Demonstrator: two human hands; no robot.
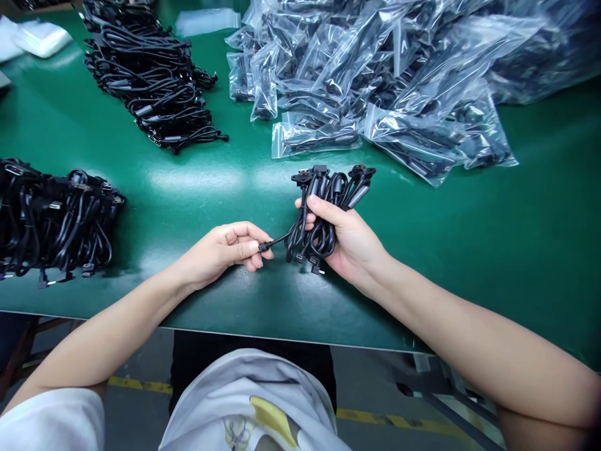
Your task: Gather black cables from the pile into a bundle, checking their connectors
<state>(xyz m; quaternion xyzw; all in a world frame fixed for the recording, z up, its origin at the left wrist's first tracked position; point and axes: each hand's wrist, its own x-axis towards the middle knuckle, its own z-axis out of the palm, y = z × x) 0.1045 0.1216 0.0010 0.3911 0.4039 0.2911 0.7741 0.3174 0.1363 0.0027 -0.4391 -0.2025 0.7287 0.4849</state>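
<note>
Several coiled black cables (323,235) are bunched together in my right hand (350,241), its thumb across the front and its fingers wrapped behind. Their larger connectors stick out at the top, and small plugs hang at the bottom. To the left, my left hand (235,245) pinches a black cable plug (263,247) between thumb and fingertips. A short length of cable runs from that plug into the bunch. Both hands are just above the green table (197,194), near its front edge. Part of the bunch is hidden by my right fingers.
A stack of black cable bundles (56,219) lies at the left, with a longer pile of black cables (150,81) behind it. Clear zip bags (347,69) holding black cables are heaped at the back right. Flat clear bags (206,22) lie at the back.
</note>
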